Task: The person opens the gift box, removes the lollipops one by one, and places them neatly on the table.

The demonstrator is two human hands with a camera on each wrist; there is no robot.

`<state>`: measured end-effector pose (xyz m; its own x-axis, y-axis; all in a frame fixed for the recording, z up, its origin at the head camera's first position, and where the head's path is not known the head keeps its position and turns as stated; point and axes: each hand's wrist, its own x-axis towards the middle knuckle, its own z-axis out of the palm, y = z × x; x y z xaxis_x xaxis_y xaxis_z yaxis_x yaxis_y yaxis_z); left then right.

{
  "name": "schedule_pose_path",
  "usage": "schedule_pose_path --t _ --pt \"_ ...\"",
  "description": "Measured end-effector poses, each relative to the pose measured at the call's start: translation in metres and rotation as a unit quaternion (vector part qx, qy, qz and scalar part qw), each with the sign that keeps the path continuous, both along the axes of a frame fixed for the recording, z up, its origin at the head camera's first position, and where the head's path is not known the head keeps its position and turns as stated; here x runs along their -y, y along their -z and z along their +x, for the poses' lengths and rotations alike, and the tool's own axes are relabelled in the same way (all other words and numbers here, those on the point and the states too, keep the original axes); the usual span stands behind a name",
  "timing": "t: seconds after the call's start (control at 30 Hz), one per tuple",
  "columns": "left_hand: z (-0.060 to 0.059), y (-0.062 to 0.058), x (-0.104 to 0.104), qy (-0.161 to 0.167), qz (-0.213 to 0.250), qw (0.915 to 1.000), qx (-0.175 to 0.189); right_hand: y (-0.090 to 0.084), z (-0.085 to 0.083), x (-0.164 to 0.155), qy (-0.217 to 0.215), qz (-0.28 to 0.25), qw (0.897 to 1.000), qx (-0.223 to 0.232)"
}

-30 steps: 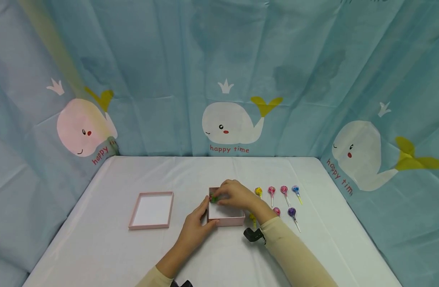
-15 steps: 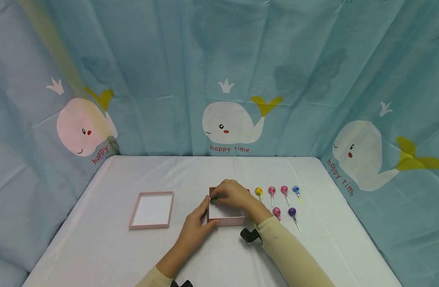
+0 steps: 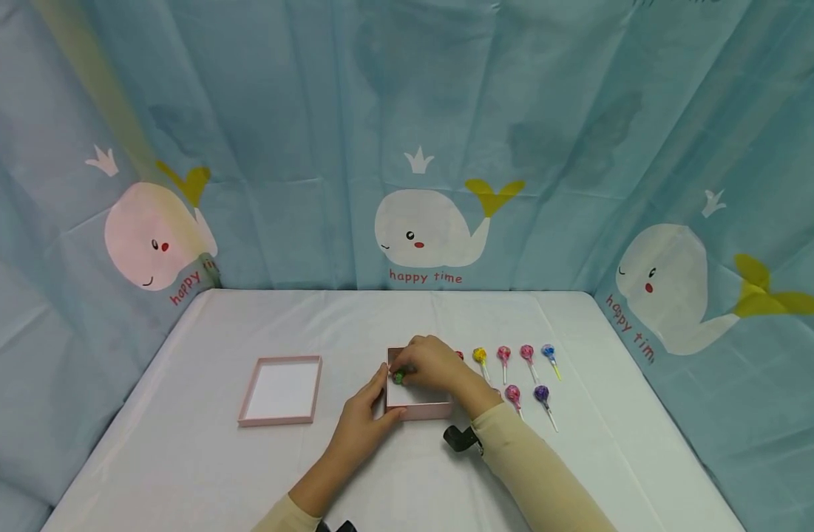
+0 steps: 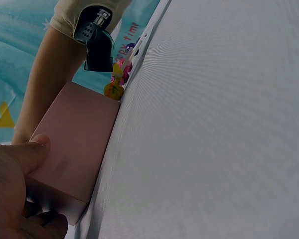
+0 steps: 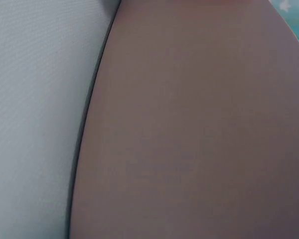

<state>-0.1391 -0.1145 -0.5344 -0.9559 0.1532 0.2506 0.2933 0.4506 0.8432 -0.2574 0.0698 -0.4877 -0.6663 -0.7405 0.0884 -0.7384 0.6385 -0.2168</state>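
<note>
An open pink box (image 3: 425,411) with a white inside stands mid-table. My left hand (image 3: 358,427) grips its near left corner, thumb on the front wall and fingers along the left side. In the left wrist view the thumb (image 4: 37,152) lies flat on the pink wall. My right hand (image 3: 440,366) reaches over the box from the right and pinches a green-wrapped lollipop (image 3: 398,377) inside, near the left wall. The lollipop's stick is hidden by that hand. A pink box wall (image 5: 189,124) fills most of the right wrist view, with no fingers clearly showing.
A shallow pink lid (image 3: 280,390) lies inside up on the left. Right of the box lie two rows of lollipops, among them a yellow one (image 3: 480,355), a blue one (image 3: 548,350) and a purple one (image 3: 542,393). A whale-print curtain (image 3: 300,185) backs the white-covered table (image 3: 180,458).
My right hand has shifted slightly toward me inside the box, with the green lollipop. The right forearm has drifted a little left. The left hand and box have stayed put.
</note>
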Motion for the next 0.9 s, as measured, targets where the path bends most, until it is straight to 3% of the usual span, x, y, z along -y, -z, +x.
schedule_pose_path --t 0.23,0.37,0.53,0.9 --pt "-0.002 -0.002 0.0 -0.004 -0.003 1.0 -0.003 -0.001 -0.001 0.0 0.006 -0.016 1.0 0.006" --pt "-0.001 -0.001 0.001 -0.002 -0.01 0.9998 -0.015 0.0 0.0 -0.002 0.013 -0.054 0.998 0.027" --pt "0.001 0.001 0.001 0.0 -0.007 1.0 -0.004 -0.002 0.003 -0.005 0.019 -0.115 0.992 0.05" --pt "-0.001 0.002 0.0 0.005 0.002 1.0 0.002 -0.024 0.013 -0.013 0.034 -0.2 0.979 0.006"
